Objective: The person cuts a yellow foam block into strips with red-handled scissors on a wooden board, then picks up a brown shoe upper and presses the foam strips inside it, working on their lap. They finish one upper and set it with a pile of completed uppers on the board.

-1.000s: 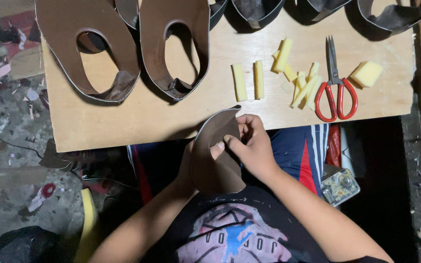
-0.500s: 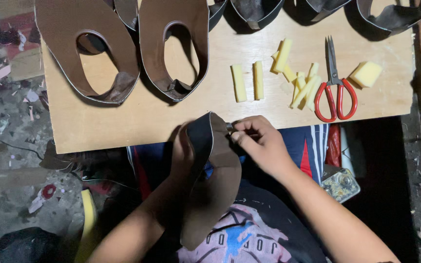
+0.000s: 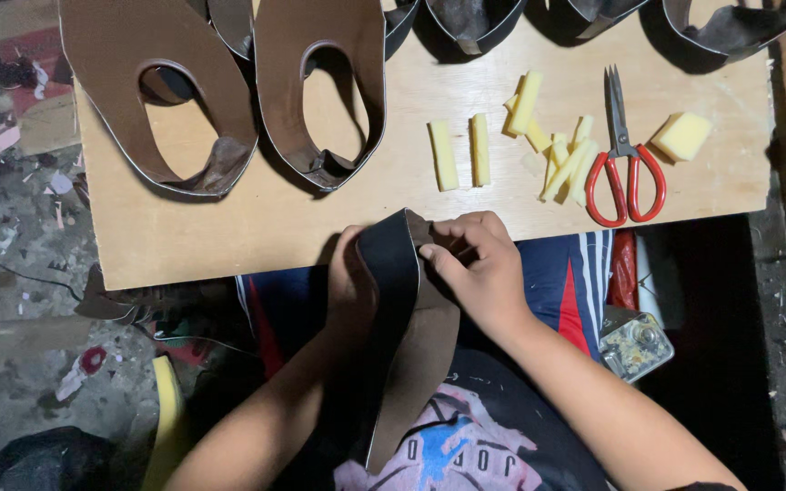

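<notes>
Your left hand (image 3: 349, 282) and right hand (image 3: 470, 264) pinch the brown shoe piece (image 3: 416, 350). Loosen up and it could slide off your lap.

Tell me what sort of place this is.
Most likely a small shoemaking workshop: brown shoe uppers lie on a plywood board, beside yellow foam strips and red-handled scissors, with scraps on the floor.
</notes>
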Motion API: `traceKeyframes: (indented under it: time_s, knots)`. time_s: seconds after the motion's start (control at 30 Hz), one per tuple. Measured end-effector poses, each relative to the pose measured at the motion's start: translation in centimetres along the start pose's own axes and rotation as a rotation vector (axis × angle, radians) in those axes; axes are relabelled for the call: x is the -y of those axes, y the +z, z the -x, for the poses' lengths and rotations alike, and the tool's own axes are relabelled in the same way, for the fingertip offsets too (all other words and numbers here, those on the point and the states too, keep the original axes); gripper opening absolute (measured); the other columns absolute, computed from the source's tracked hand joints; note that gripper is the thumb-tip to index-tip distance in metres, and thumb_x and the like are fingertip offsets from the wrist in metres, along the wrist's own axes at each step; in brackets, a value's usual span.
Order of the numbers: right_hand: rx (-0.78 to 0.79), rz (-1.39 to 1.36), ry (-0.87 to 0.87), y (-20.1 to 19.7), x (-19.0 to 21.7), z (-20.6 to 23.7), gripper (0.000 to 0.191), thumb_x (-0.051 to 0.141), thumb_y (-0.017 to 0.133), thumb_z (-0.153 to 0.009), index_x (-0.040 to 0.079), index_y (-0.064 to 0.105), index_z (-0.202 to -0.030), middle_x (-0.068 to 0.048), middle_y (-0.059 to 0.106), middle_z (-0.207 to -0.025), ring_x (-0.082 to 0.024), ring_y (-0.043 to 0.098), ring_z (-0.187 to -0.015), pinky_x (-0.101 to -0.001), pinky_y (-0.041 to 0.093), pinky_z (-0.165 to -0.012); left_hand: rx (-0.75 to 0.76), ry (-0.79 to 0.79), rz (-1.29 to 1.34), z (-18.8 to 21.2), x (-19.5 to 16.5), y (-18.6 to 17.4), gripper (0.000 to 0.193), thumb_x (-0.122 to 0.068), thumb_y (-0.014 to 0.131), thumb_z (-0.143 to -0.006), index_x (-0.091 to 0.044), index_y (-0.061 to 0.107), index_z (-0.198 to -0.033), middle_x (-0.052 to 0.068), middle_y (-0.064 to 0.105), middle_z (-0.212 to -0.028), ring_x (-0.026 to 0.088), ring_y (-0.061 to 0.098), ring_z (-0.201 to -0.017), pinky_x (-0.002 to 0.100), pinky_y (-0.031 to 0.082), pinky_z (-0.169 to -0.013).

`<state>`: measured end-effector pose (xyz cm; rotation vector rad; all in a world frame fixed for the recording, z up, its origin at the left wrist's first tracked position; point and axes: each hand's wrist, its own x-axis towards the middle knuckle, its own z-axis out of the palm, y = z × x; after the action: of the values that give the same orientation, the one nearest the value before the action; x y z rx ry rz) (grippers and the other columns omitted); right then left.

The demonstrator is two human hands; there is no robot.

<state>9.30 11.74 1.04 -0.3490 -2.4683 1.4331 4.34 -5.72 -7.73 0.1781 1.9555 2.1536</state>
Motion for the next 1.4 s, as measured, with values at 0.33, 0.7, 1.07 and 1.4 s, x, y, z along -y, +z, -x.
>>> traceKeyframes:
  time_s: [0.33, 0.7, 1.07, 1.4]
  knots:
    - [0.046, -0.098, 0.064, 0.7, -1.6, -0.7, 0.020, 0.009, 0.084, -0.080, 0.003, 0.068, -0.090, -0.007, 0.055, -0.100, -0.014, 0.058, -0.080, -0.0251, 0.050, -0.072, -0.022, 0.050, -0.176, 0.3, -0.3, 0.0, 0.073, -0.064, 0.025, -0.108, 0.000, 0.061, -0.113, 0.007, 0.065, -0.098, 0.015, 0.063, -0.094, 0.029, 0.051, -0.090]
    - [0.205, -0.039, 0.052, -0.8, 1.3, -0.4, 0.021, 0.015, 0.077, -0.086, 0.005, 0.062, -0.097, 0.001, 0.064, -0.085, -0.014, 0.059, -0.081, -0.0272, 0.049, -0.075, 0.010, 0.002, -0.044, 0.5, -1.6, 0.4, 0.070, -0.068, 0.033, -0.103, -0.002, 0.056, -0.104, 0.004, 0.063, -0.090, 0.011, 0.059, -0.085, 0.029, 0.052, -0.077]
    - [0.250, 0.062, 0.178, -0.2, -1.1, -0.4, 0.033, 0.018, 0.088, -0.073, 0.002, 0.069, -0.094, -0.011, 0.056, -0.100, -0.019, 0.054, -0.082, -0.0303, 0.047, -0.066, 0.029, -0.010, -0.038, 0.3, -2.1, -0.2, 0.069, -0.068, 0.031, -0.104, -0.003, 0.053, -0.104, 0.003, 0.062, -0.087, 0.009, 0.059, -0.081, 0.025, 0.052, -0.074]
    - [0.382, -0.151, 0.131, 0.6, -2.0, 0.3, 0.035, 0.012, 0.084, -0.076, 0.000, 0.072, -0.107, -0.010, 0.057, -0.123, -0.022, 0.055, -0.118, -0.0323, 0.046, -0.100, 0.013, -0.062, 0.060, 0.4, -2.1, 0.3, 0.036, -0.038, 0.057, -0.105, -0.003, 0.054, -0.108, 0.005, 0.062, -0.095, 0.012, 0.059, -0.086, 0.028, 0.052, -0.077]
